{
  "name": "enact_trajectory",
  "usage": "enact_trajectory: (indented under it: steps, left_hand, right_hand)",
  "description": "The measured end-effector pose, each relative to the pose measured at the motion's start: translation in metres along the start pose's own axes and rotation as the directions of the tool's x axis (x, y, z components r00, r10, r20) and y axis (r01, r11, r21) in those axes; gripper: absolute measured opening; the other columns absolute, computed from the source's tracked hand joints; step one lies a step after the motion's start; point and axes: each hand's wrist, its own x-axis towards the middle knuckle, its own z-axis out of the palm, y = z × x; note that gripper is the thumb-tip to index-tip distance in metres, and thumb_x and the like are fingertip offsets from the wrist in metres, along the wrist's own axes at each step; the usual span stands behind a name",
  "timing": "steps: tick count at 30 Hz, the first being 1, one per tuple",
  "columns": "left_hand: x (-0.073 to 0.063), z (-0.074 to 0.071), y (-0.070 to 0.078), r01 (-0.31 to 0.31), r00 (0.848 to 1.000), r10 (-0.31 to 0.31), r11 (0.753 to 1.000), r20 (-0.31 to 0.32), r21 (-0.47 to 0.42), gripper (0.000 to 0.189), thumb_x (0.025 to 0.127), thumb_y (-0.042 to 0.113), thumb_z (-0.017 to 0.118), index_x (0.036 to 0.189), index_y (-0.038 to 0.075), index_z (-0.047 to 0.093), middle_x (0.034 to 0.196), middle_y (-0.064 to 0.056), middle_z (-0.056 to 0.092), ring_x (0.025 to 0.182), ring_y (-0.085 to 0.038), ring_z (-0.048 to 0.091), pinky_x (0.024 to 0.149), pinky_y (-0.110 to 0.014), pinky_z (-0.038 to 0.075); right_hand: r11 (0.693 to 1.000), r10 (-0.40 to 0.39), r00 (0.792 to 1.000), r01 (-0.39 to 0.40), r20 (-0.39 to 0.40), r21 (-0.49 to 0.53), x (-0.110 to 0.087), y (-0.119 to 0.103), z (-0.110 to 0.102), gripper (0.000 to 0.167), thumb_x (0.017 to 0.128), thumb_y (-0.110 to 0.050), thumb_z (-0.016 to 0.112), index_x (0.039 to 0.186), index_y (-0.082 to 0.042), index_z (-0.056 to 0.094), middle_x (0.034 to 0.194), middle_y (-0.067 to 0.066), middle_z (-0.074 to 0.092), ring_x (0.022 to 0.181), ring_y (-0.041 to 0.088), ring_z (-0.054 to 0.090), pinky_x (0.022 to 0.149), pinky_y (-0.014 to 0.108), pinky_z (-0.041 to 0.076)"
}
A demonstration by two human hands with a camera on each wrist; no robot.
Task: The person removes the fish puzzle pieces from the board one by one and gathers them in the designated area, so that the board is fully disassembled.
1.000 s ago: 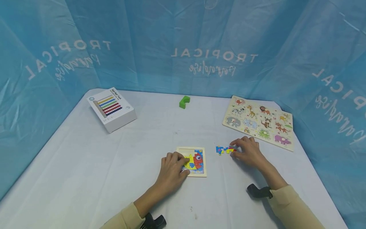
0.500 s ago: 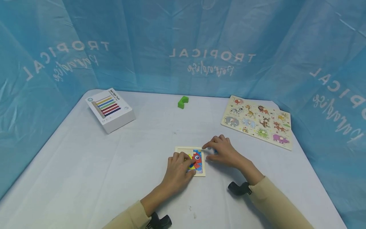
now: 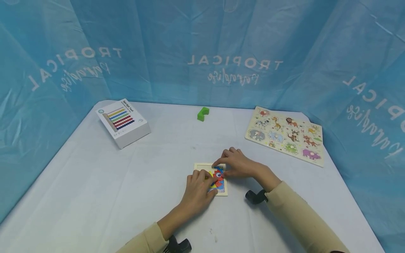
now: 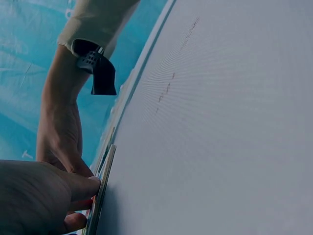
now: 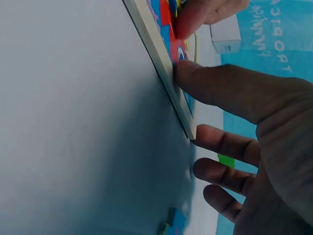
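1. Puzzle (image 3: pixel 220 183) lies flat on the white tabletop (image 3: pixel 136 196), under both hands: a pale frame around a fish in red, yellow and blue, partly hidden by the fingers.
2. Left hand (image 3: pixel 198 186) reaches over the puzzle's left side. Its fingers are bent, tips on the picture, and its thumb is at the near border; whether they pinch a piece, I cannot tell.
3. Right hand (image 3: pixel 238 164) comes in from the right. Its fingers are spread apart, with the index extended over the far border and the thumb resting on the right border beside the fish's eye.
4. Loose piece (image 5: pixel 177 221), partly blue, lies on the tabletop in the right wrist view, apart from the frame.
5. Black wrist mounts sit at both beige cuffs, one by the left sleeve (image 3: pixel 145 242), one by the right sleeve (image 3: pixel 300 214).
6. White box (image 3: pixel 137 130), with rows of coloured beads printed on top, stands at the far left.
7. Green block (image 3: pixel 200 116), notched, sits near the far edge, well beyond the puzzle.
8. Animal board (image 3: pixel 283 131) lies at the far right, before a blue curtain (image 3: pixel 171 80) with mirrored lettering.
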Motion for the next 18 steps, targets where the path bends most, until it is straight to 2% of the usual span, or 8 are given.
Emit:
enact_trajectory:
  steps: [7, 18]
  left_hand:
    - [-0.0008, 0.0012, 0.0003, 0.004, 1.0, -0.004, 1.0, 0.007, -0.002, 0.036, 0.083, 0.028, 0.069, 0.117, 0.017, 0.068, 0.108, -0.001, 0.054, 0.1, -0.019, 0.042, 0.085, -0.038, 0.032]
    - [-0.0009, 0.0014, 0.0009, 0.007, 1.0, -0.007, 1.0, 0.005, -0.008, 0.037, 0.082, 0.028, 0.07, 0.117, 0.015, 0.068, 0.108, -0.002, 0.054, 0.1, -0.019, 0.042, 0.085, -0.038, 0.032]
  right_hand:
    - [0.999, -0.004, 0.996, 0.008, 0.089, -0.049, 0.0062, 0.0024, -0.0051, 0.041, 0.08, -0.038, 0.072, 0.119, -0.041, 0.062, 0.103, -0.004, 0.055, 0.093, 0.013, 0.04, 0.08, 0.032, 0.033]
    - [0.995, -0.019, 0.997, 0.027, 0.075, -0.097, 0.0074, 0.0014, -0.0069, 0.038, 0.079, -0.041, 0.073, 0.116, -0.04, 0.064, 0.1, -0.006, 0.056, 0.093, 0.013, 0.04, 0.08, 0.031, 0.033]
